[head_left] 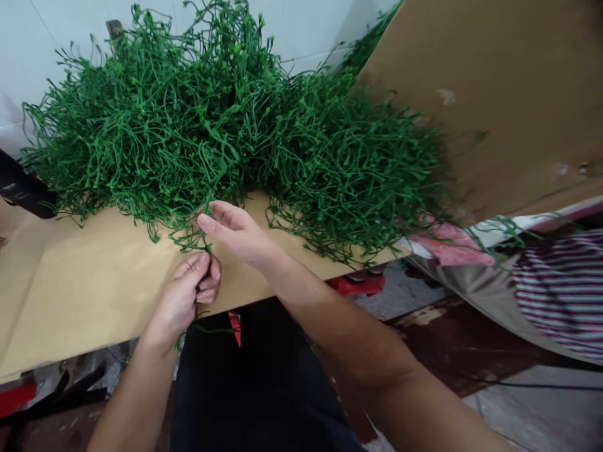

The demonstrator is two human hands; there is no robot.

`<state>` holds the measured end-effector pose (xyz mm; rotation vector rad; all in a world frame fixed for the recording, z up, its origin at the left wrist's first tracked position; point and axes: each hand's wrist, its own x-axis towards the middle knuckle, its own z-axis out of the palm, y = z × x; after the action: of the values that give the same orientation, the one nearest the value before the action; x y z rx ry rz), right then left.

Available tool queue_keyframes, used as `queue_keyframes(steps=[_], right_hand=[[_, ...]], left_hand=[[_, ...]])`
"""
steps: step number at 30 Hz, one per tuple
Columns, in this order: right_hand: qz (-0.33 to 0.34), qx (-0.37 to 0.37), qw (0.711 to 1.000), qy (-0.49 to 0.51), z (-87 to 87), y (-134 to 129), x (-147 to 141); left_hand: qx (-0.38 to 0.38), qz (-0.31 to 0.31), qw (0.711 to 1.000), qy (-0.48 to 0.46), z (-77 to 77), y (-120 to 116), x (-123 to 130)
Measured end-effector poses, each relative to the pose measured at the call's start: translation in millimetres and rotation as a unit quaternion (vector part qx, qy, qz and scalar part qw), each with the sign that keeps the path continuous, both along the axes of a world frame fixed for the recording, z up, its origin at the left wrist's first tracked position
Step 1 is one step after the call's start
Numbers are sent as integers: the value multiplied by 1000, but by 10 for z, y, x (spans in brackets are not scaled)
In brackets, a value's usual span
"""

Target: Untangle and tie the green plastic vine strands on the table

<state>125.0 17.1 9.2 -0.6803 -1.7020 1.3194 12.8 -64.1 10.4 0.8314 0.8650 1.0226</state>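
While the left grip [188, 290] clasps wiry stems [207, 248], right grip [238, 233] unclear, tangled green sprigs [174, 132], flat cardboard [103, 270]

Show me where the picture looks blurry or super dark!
In the head view, the striped cloth at the right edge looks soft; in the head view, shadows darken gaps among the green stems; in the head view, the black clothing hides nearly all detail.

Stem heap [164, 138] on cardboard [94, 270], before wall [315, 25]
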Motion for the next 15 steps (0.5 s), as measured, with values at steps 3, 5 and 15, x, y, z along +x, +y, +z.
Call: queue_keyframes(steps=[3,5,15], right_hand=[[-5,-105,991,78,23,-8,86],[22,-163,981,104,21,-26,151],[49,-188,981,9,68,-95,279]], left_hand=[[52,9,993,109,-56,23,32],[130,0,958,255,-44,22,17],[297,161,795,504,458,-107,-338]])
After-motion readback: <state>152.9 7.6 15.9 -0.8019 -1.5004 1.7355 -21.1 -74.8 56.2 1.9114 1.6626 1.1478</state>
